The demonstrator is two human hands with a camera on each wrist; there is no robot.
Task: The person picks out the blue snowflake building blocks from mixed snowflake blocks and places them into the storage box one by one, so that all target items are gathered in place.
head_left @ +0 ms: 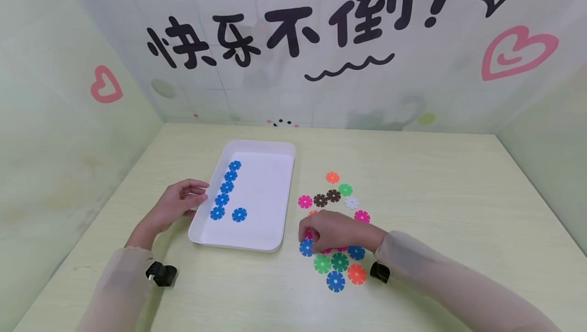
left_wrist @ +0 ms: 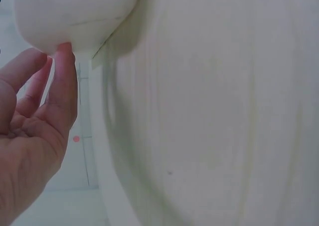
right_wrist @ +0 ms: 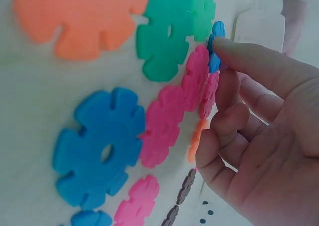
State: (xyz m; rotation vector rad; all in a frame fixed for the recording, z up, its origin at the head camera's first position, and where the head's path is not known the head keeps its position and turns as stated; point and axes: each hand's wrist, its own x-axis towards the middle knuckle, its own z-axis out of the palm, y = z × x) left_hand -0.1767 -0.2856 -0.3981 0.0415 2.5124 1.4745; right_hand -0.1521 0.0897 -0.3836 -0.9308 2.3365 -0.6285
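Note:
My right hand (head_left: 327, 230) pinches the edge of a blue snowflake disc (right_wrist: 215, 46) between thumb and fingers, low over a cluster of loose discs. Around it lie a green disc (right_wrist: 164, 34), pink discs (right_wrist: 162, 126) and another blue disc (right_wrist: 99, 146). On the left, my left hand (head_left: 181, 199) touches the long side of a white tray (head_left: 261, 238) with its fingertips. In the left wrist view these fingertips (left_wrist: 65, 49) meet the tray's outer wall. Inside the tray, several blue discs (head_left: 227, 187) form a column, with a single blue disc (head_left: 239, 214) to the right.
Loose discs spread right of the tray: orange (head_left: 332, 177), black (head_left: 333, 195), white (head_left: 351, 202), light green (head_left: 322, 264) and blue (head_left: 336, 281). A pale wooden table (head_left: 435, 194) bears everything, with printed walls (head_left: 284, 92) behind and at both sides.

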